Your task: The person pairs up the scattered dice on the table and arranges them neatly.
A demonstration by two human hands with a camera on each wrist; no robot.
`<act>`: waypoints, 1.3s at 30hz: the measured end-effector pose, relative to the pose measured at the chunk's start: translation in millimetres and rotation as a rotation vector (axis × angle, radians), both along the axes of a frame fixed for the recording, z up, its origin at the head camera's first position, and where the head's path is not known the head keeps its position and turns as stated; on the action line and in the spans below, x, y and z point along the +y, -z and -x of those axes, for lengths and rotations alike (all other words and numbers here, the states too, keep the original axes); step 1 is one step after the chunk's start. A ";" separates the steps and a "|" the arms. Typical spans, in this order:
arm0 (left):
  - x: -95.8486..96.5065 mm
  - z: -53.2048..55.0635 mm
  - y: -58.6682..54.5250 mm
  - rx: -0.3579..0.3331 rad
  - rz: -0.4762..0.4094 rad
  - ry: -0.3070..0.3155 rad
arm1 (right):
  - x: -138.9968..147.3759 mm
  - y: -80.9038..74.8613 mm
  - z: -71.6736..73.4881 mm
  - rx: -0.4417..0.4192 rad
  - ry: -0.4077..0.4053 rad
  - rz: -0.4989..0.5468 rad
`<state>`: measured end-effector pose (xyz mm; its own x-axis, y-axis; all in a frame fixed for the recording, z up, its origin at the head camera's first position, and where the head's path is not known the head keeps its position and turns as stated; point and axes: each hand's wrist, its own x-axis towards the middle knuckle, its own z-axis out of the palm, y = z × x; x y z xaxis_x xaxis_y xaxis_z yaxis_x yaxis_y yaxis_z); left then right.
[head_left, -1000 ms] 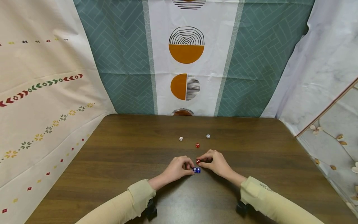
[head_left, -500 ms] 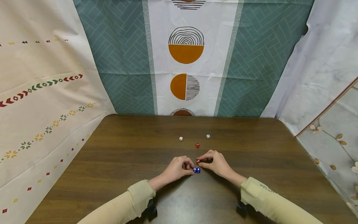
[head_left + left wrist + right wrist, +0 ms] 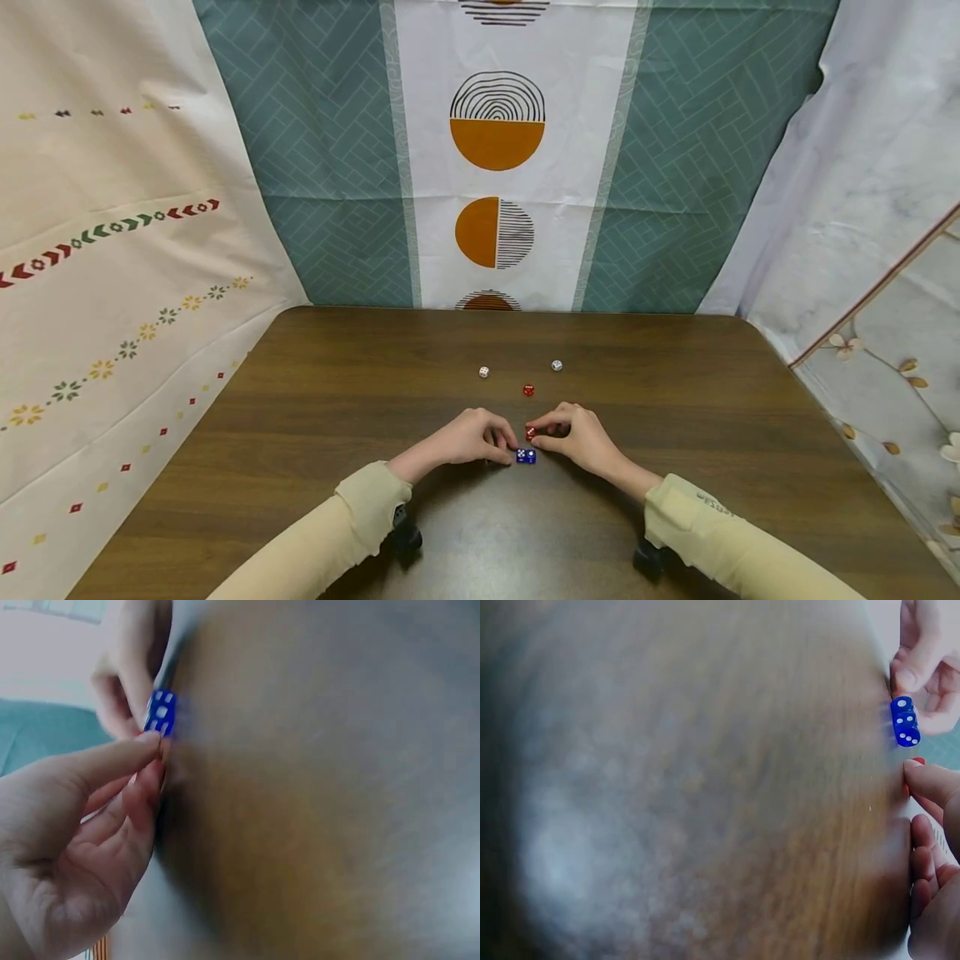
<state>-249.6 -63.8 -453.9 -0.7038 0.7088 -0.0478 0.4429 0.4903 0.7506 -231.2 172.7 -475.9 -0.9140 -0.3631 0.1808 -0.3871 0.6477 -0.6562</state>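
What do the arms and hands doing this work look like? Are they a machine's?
No, they're a person's. The left hand and right hand wear no gloves. The left sleeve and right sleeve are pale yellow with wide cuffs. Small dark lettering marks the right one. A black device shows below each cuff.

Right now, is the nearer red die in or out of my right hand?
In: the head view shows your right hand pinching the nearer red die between thumb and finger.
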 end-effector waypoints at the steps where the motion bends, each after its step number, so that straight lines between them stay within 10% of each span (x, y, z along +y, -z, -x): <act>1: -0.8 3.8 -0.9 -0.015 0.001 0.013 | -0.1 0.0 0.0 0.003 -0.003 0.000; 20: 20.8 66.9 12.7 0.086 -0.121 -0.235 | -2.1 2.2 0.4 0.001 -0.001 0.006; 39: 39.7 78.2 21.7 0.235 -0.022 -0.259 | 0.4 -1.3 0.3 -0.022 0.007 -0.001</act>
